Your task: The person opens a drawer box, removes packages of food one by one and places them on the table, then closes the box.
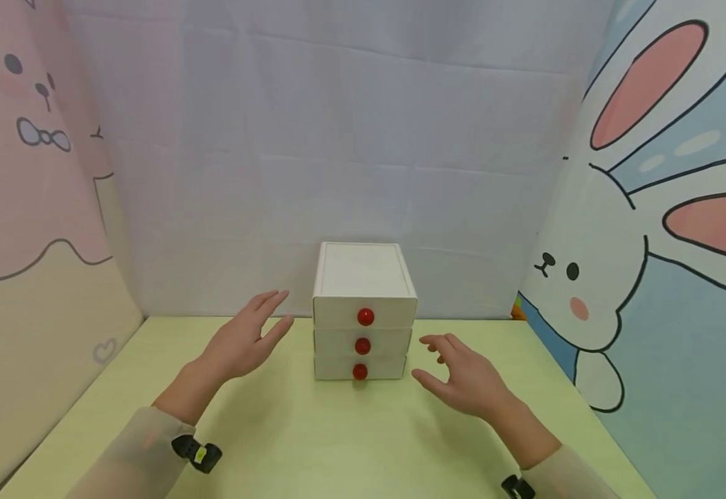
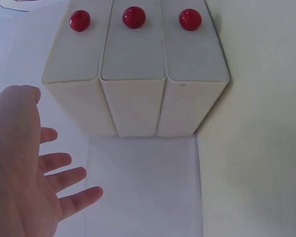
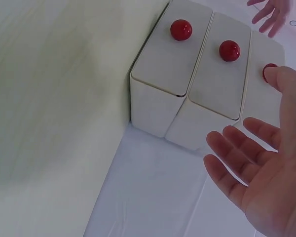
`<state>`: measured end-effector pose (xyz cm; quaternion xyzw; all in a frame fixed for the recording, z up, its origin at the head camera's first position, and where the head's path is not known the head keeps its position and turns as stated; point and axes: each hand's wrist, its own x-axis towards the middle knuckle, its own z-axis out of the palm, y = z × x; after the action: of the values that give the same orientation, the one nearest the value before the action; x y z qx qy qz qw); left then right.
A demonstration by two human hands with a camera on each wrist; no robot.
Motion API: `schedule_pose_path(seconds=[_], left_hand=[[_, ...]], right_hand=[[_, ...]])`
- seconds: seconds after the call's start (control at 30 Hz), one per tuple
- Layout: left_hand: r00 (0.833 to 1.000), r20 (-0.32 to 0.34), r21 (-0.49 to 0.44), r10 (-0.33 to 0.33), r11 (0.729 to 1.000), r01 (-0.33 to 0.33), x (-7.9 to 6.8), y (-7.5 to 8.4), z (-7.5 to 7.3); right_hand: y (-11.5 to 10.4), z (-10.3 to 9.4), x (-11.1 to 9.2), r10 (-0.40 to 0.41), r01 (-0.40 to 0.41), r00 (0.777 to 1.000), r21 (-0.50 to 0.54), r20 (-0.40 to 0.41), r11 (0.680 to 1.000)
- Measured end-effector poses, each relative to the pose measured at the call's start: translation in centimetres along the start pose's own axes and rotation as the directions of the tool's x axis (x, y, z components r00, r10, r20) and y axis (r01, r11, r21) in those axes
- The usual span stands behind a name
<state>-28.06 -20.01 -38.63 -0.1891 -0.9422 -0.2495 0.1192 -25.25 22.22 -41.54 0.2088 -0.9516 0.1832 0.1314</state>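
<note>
A white box of three stacked drawers [image 1: 365, 270] stands at the far middle of the table, each front bearing a round red knob [image 1: 366, 317]. All three drawers look closed. My left hand [image 1: 238, 343] hovers to the left of the box, fingers extended, touching nothing. On the other side, my right hand [image 1: 465, 374] is held in the air with its fingers relaxed and slightly bent, apart from the box. In the left wrist view the drawer fronts [image 2: 133, 54] appear sideways, beyond the left hand's fingers. The right wrist view shows the right thumb overlapping one knob [image 3: 268, 70].
The table [image 1: 313, 443] has a pale yellow-green top. Behind the box hangs a white cloth [image 1: 350, 138]. A pink and cream printed panel [image 1: 20, 208] borders the left, and a blue panel with a rabbit [image 1: 687, 333] borders the right.
</note>
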Motion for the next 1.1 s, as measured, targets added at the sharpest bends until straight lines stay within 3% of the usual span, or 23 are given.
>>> schedule_pose_path(seconds=[0.27,0.47,0.67,0.87,1.1], left_hand=[[1.0,0.019,-0.129,0.016,0.992,-0.013,4.8,0.9,-0.5],[0.998,0.041,-0.162,0.038,0.986,-0.031,8.0,1.9,-0.8],[0.996,0.072,-0.179,0.059,0.983,-0.046,10.6,3.4,-1.1],[0.993,0.102,-0.163,0.055,0.986,-0.038,12.7,4.0,-1.0],[0.989,0.145,-0.157,0.028,0.988,-0.005,13.7,4.0,-0.5]], right_hand=[[-2.7,-0.1,1.7,-0.072,0.075,0.996,0.076,-0.047,0.994],[-4.5,0.2,3.3,-0.163,0.178,0.979,0.119,-0.126,0.977],[-5.9,0.6,4.6,-0.168,0.188,0.975,0.129,-0.147,0.974],[-6.6,1.0,5.6,-0.149,0.169,0.979,0.149,-0.136,0.974],[-7.2,1.3,6.5,-0.119,0.133,0.987,0.143,-0.103,0.981]])
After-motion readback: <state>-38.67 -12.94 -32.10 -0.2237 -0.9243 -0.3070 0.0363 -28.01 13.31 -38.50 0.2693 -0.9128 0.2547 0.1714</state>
